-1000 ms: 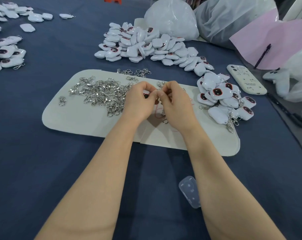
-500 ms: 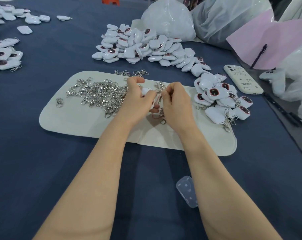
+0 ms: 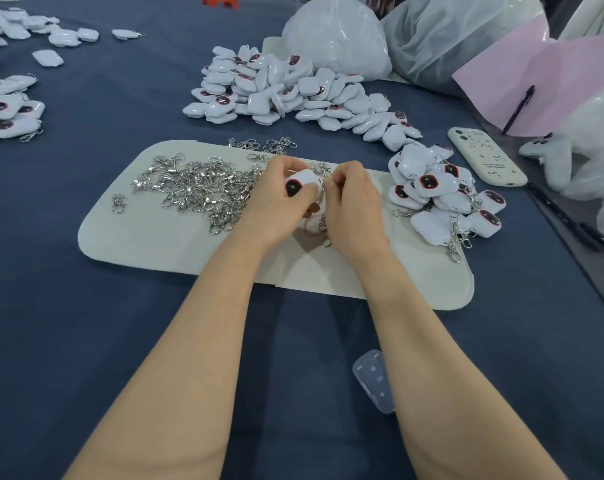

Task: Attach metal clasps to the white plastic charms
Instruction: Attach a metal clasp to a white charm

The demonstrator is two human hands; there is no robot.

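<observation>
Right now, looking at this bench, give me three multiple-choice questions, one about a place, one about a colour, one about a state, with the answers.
1. Where does the pile of metal clasps lie?
A) on the white mat, beside the left hand
B) on the pink sheet
C) inside a plastic bag

2. What colour is the cloth over the table?
A) green
B) dark blue
C) red

3. What is the left hand doing?
A) resting flat, empty
B) holding a pen
C) gripping a white charm

Answers: 1 A, the clasps are heaped on the mat's left half. 2 B, the cloth is dark blue all round the mat. 3 C, its fingers curl round the charm, whose dark oval shows.
</observation>
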